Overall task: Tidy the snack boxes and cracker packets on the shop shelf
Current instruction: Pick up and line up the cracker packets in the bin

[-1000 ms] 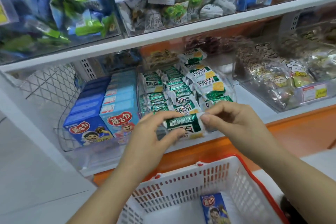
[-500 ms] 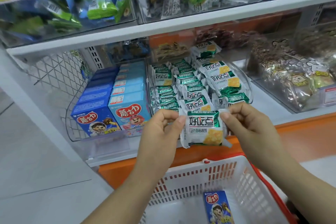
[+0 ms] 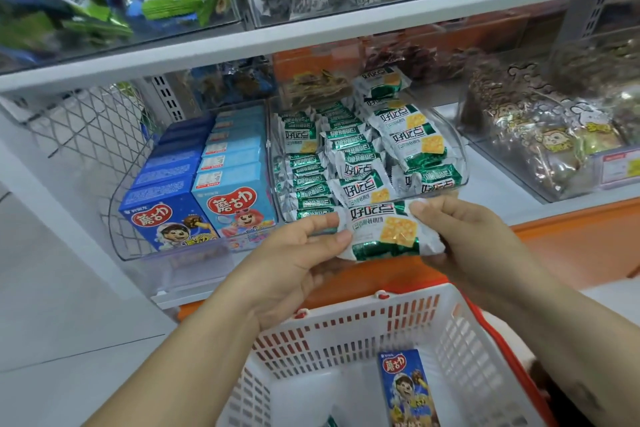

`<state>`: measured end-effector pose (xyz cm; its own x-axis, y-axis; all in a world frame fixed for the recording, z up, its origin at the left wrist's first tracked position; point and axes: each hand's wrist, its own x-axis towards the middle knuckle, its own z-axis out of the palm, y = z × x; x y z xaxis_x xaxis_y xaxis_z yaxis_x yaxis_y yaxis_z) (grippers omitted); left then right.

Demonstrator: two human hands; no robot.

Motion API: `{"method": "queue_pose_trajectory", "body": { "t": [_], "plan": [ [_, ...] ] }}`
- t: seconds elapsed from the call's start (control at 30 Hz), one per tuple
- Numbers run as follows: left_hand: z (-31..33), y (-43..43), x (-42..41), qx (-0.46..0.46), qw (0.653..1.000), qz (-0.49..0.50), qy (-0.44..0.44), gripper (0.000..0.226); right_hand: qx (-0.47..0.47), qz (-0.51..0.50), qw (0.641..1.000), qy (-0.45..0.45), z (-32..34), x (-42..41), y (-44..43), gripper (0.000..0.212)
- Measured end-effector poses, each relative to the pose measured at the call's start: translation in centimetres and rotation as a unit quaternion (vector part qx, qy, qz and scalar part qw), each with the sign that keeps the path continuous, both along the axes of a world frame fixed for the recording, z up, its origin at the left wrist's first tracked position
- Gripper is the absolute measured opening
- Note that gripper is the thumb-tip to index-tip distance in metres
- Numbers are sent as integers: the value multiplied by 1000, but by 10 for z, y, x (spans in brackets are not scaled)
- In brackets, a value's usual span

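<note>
Fingers and thumbs of both hands pinch one green-and-white cracker packet by its ends: the left hand grips the left end, the right hand the right end. This packet is held label up, just in front of a clear bin piled with more packets on the lower shelf. Left of that bin, blue snack boxes stand in two rows. Nearest, a white basket holds one blue box.
</note>
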<state>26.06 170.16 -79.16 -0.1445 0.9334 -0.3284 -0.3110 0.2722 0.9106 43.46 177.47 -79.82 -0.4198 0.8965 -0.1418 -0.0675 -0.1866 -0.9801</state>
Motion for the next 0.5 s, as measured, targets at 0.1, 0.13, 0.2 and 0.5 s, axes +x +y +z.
{"method": "queue_pose_trajectory", "body": {
  "t": [0.1,0.13,0.2,0.5],
  "plan": [
    [2,1,1,1,1000,8,-3,41,-89,-1,993,73,1,0,4,50],
    [2,1,2,5,1000,5,2,40,-100,-5,992,80,1,-1,5,52],
    [1,0,3,11,1000,7,15,40,-104,-8,991,83,-1,0,5,49],
    [2,-5,-4,151,916,59,366,32,83,37,995,-27,2,8,6,17]
  ]
}}
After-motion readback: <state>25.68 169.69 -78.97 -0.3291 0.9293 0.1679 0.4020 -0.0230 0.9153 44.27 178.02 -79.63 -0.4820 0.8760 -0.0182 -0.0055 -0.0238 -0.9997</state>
